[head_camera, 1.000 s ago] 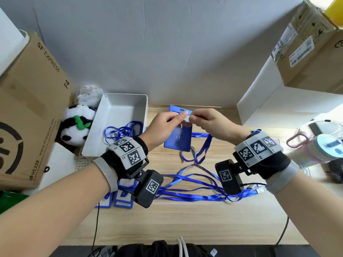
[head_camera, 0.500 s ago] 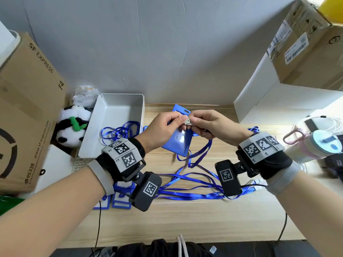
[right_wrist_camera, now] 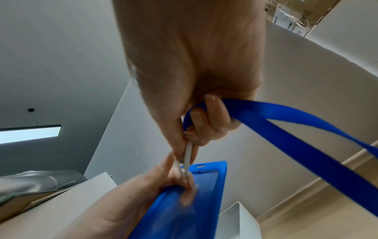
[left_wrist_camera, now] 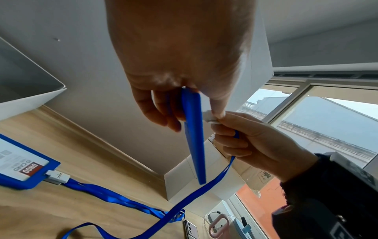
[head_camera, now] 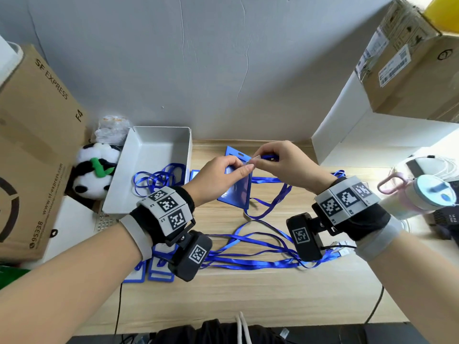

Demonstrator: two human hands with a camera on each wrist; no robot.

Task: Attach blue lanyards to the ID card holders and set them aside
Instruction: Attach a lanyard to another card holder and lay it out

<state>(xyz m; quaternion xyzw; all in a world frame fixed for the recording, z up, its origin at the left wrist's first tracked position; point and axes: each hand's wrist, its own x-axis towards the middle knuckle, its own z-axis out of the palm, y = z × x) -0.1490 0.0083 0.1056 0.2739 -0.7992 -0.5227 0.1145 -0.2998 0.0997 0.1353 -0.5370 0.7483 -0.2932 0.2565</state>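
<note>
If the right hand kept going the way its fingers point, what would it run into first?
Probably the left hand: the right hand aims its clip at the left thumb, at the holder. Depth between clip and holder slot is unclear.

SF Express cardboard box (head_camera: pixel 32 145) at far left | panda plush (head_camera: pixel 95 170) between it and white tray (head_camera: pixel 159 145) | crumpled plastic bag (head_camera: pixel 111 129) behind plush | labelled cardboard box (head_camera: pixel 409 70) upper right | pink-handled bottle (head_camera: pixel 417 194) at right edge | wooden desk (head_camera: pixel 248 294)
</note>
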